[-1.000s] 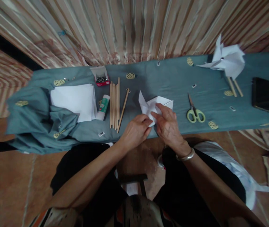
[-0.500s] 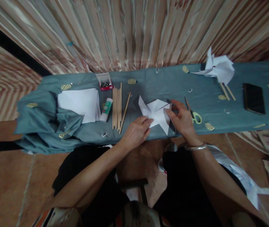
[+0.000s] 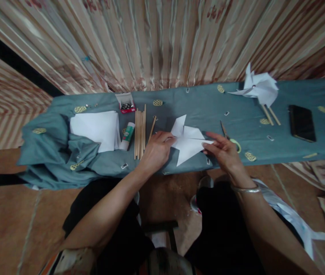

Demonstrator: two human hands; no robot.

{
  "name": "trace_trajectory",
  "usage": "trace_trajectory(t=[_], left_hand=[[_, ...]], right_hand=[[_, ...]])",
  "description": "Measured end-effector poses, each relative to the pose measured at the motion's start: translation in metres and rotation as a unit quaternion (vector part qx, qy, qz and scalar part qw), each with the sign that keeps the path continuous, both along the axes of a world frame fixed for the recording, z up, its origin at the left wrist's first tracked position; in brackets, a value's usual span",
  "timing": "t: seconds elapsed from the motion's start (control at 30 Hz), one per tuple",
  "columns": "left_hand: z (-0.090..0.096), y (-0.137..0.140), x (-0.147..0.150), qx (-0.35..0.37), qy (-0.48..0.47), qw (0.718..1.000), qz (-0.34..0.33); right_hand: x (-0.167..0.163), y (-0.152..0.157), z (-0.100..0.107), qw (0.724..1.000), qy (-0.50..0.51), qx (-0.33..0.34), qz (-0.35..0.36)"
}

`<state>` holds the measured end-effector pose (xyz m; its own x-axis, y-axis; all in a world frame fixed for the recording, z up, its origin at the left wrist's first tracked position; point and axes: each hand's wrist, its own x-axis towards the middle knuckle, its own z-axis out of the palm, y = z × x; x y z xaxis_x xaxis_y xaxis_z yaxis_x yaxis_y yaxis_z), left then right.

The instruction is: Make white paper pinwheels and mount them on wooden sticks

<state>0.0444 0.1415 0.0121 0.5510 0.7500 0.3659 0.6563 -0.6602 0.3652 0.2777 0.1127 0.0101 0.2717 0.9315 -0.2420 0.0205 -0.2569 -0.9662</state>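
Observation:
A white folded paper pinwheel (image 3: 189,139), its pointed blades spread, is between my two hands over the cloth. My left hand (image 3: 158,149) pinches its left side, thumb and fingers together. At its right tip, my right hand (image 3: 222,149) grips the paper between thumb and fingers, with the index finger stretched out above. Left of my left hand lie a row of wooden sticks (image 3: 140,131) and a single stick (image 3: 152,128), partly hidden by that hand. A pair of scissors (image 3: 235,144) with green handles lies just beyond my right hand.
On the green tablecloth (image 3: 197,103) lie a stack of white paper (image 3: 96,128), a glue stick (image 3: 127,136) and an open red box of small metal pins (image 3: 127,107). Paper pinwheels on sticks (image 3: 261,88) and a black phone (image 3: 302,123) are at the right. A striped curtain (image 3: 151,42) hangs behind.
The pinwheel has been turned, so its blades point in different directions. My left hand has shifted left and now covers part of the single stick; my right hand has moved slightly right.

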Motion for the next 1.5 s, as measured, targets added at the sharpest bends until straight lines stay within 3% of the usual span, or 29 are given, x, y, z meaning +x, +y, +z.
trace_trajectory(t=[0.1, 0.27, 0.57, 0.77, 1.1, 1.33, 1.5], left_hand=[[0.003, -0.005, 0.004, 0.020, -0.006, 1.000, -0.007], [0.004, -0.029, 0.016, 0.000, 0.041, 0.995, -0.096], [-0.002, -0.032, 0.022, -0.001, 0.092, 0.992, -0.086], [0.000, -0.036, 0.015, 0.037, 0.063, 0.994, -0.085], [0.000, -0.041, 0.006, 0.020, 0.071, 0.991, -0.108], [0.003, -0.043, 0.011, -0.011, 0.101, 0.987, -0.125], [0.002, -0.047, 0.018, -0.012, 0.066, 0.989, -0.131]], right_hand=[[-0.001, -0.011, 0.002, 0.999, -0.014, -0.024, 0.021], [0.000, -0.020, 0.001, 0.998, -0.048, -0.020, 0.045], [0.008, -0.026, 0.000, 0.991, -0.085, 0.018, 0.102], [0.023, -0.028, 0.011, 0.979, -0.060, 0.032, 0.193], [0.020, -0.032, 0.016, 0.950, -0.162, 0.153, 0.221], [0.019, -0.030, 0.010, 0.940, -0.196, 0.151, 0.234], [0.012, -0.025, 0.006, 0.925, -0.254, 0.163, 0.232]])
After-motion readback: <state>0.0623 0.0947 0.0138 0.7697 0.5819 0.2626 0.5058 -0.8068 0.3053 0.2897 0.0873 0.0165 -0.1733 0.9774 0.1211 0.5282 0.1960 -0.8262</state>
